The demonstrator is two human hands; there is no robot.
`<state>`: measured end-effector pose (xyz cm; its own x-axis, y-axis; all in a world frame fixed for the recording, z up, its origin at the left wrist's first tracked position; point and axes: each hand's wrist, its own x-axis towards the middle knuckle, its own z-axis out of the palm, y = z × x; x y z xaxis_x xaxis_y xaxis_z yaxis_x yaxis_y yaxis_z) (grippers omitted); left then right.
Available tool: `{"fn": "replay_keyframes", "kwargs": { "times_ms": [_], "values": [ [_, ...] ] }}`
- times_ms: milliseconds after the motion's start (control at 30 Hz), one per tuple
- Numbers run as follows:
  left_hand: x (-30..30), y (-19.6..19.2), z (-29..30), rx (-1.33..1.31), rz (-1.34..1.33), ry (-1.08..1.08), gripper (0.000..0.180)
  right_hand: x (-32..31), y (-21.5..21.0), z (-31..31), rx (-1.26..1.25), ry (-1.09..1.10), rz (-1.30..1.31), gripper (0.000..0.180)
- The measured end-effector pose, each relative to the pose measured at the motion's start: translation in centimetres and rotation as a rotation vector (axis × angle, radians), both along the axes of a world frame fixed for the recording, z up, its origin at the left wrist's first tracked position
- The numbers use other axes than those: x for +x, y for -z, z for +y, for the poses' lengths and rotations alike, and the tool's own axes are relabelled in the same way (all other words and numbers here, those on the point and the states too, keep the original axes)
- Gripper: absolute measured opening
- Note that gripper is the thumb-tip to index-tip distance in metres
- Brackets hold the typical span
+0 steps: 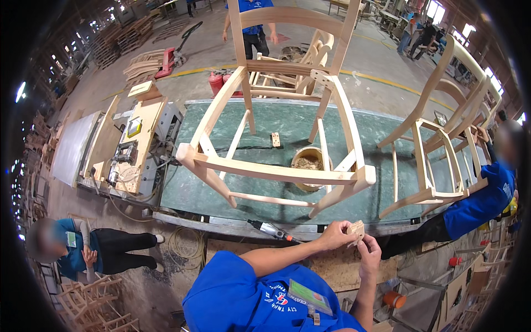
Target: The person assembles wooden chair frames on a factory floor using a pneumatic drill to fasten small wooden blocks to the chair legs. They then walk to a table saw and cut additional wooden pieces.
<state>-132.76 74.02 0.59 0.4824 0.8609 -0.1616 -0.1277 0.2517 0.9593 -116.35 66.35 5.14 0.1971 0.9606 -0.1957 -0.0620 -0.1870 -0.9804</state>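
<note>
Two bare hands meet low in the view, just off the near edge of the green-topped workbench [287, 119]. Starting at the far left, a person in a blue shirt [72, 252] sits on the floor beside a heap of wooden frame parts [94, 304]. Next, a pale wooden jig with small tools [133, 149] lies against the bench's left end. On the bench top stands an unfinished wooden chair frame [276, 160], its front rail close to the near edge, with a round wooden bowl of filler [308, 163] showing between its legs. A power tool with an orange tip [269, 228] lies on the bench's near metal lip. Just right of it, the left hand [334, 235] and the right hand [369, 253] both close their fingers on a small pale wooden block [355, 229], held in the air below the chair's front corner. Further right a second chair frame [442, 160] crowds the bench end, where another person in blue [481, 202] leans in. Open concrete floor lies beyond the bench's far edge.
</note>
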Motion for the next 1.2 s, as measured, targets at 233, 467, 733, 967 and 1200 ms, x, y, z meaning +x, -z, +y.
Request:
{"fn": "replay_keyframes", "kwargs": {
  "times_ms": [233,467,733,967,1200],
  "values": [
    [-3.9,1.3,-2.4,0.006,0.016,-0.019,0.033,-0.1,0.0,-0.5,-0.028,-0.055,-0.002,0.034],
    [-11.6,2.0,-6.8,-0.024,0.185,-0.206,0.039,1.7,-0.9,0.2,0.055,0.016,0.008,0.03],
    [-18.4,3.0,-8.5,-0.177,0.015,-0.407,0.043,-0.5,-3.7,0.6,0.134,0.079,0.009,0.028],
    [-25.7,1.8,-7.6,-0.188,-0.059,-0.413,0.038,-7.7,-5.6,2.8,0.262,0.171,-0.085,0.025],
    [-36.1,3.0,-8.1,-0.165,0.065,-0.496,0.038,-17.0,-11.1,5.5,0.629,0.256,-0.385,0.024]
  ]
}}
